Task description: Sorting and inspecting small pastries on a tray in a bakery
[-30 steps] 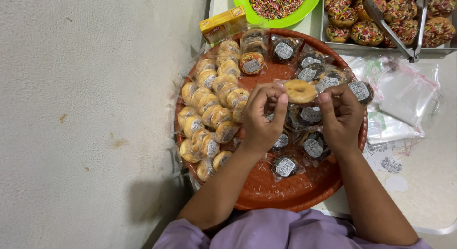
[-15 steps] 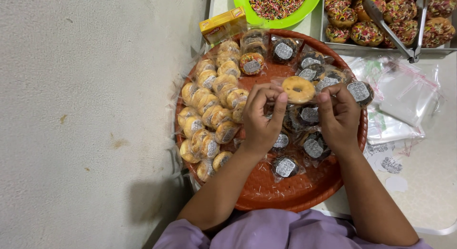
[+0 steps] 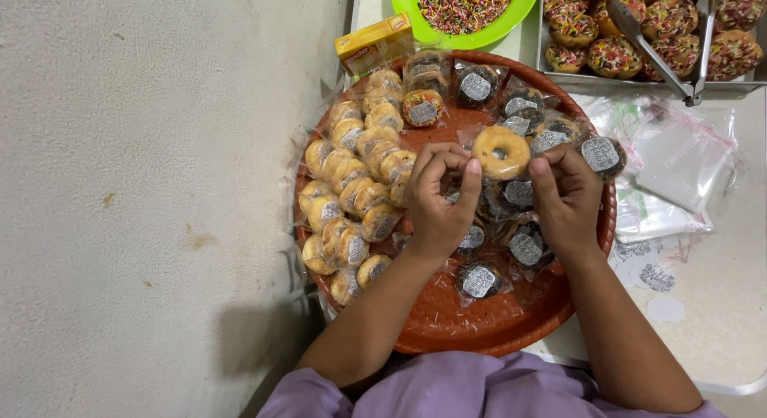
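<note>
Plain doughnut (image 3: 501, 152) in clear wrap between left hand (image 3: 438, 201), right hand (image 3: 565, 196)

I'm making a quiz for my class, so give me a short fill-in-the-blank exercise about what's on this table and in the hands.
1. The left hand and right hand hold a plain ring-shaped ____ between them.
2. The wrapped doughnuts lie on a round ____ tray.
3. The green plate at the top holds coloured ____.
4. Metal ____ rest on the sprinkled doughnuts in the steel tray at top right.

Missing words: doughnut; orange; sprinkles; tongs
</note>
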